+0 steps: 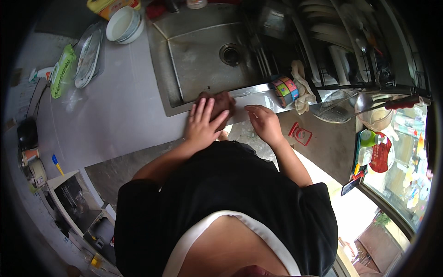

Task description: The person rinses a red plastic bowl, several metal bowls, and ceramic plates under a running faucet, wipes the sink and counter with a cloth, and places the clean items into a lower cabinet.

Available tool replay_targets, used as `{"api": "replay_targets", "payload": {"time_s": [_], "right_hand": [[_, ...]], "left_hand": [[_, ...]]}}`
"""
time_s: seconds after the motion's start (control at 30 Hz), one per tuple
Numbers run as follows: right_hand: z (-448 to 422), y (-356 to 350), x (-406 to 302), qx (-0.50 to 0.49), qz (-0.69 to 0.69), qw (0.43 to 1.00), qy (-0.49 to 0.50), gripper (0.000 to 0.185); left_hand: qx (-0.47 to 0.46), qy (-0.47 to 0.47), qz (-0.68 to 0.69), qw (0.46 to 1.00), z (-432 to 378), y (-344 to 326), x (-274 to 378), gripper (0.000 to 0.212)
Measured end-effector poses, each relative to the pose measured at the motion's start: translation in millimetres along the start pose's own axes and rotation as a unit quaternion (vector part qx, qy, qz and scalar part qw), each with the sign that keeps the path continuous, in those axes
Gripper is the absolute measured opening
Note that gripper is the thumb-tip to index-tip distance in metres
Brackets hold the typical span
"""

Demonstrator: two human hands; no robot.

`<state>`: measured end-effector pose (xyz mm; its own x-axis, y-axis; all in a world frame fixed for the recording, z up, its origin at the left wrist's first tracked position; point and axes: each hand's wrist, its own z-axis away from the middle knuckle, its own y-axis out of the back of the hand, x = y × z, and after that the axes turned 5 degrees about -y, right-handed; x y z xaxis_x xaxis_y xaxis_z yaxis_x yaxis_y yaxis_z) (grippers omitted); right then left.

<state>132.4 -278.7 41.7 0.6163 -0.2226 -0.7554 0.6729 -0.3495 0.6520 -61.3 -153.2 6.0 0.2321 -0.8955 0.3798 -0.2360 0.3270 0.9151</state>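
Observation:
My left hand [204,123] lies with its fingers apart on a crumpled dark brown cloth [220,109] at the front rim of a stainless steel sink [197,59]. My right hand [264,123] hangs just right of the cloth, apart from it, fingers loosely bent and nothing seen between them. Beyond it, on the sink's right front ledge, stand a bowl with a colourful checked pattern [285,90] and a pale crumpled cloth [301,86].
Stacked bowls [124,26], an oval dish [88,59] and a green packet [63,71] lie on the grey countertop [114,104] at left. A dish rack [322,74] stands at right, near a skimmer [330,113] and a clear jug [375,116].

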Motion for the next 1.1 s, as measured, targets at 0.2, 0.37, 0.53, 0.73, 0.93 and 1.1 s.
{"api": "replay_targets", "payload": {"time_s": [0.2,0.37,0.53,0.73,0.93,1.1], "right_hand": [[34,44,32,0.158,0.061,0.984,-0.062,0.026],[35,61,36,0.179,0.209,0.959,-0.071,0.038],[19,54,40,0.169,0.277,0.944,-0.06,0.047],[22,39,50,0.132,0.323,0.935,-0.064,0.047],[23,33,41,0.146,0.287,0.947,-0.018,0.041],[-4,9,14,0.123,0.241,0.963,0.015,0.039]], "left_hand": [[-0.03,0.046,0.002,0.998,-98,-44,77,0.065],[0.057,0.085,0.041,0.994,-146,-68,78,0.051],[0.111,0.096,0.02,0.989,-163,-70,75,0.042],[0.132,0.138,0.042,0.981,-168,-59,44,0.043],[0.271,0.136,0.014,0.953,-119,21,-36,0.042],[0.31,0.119,-0.009,0.943,-47,82,-49,0.05]]}}
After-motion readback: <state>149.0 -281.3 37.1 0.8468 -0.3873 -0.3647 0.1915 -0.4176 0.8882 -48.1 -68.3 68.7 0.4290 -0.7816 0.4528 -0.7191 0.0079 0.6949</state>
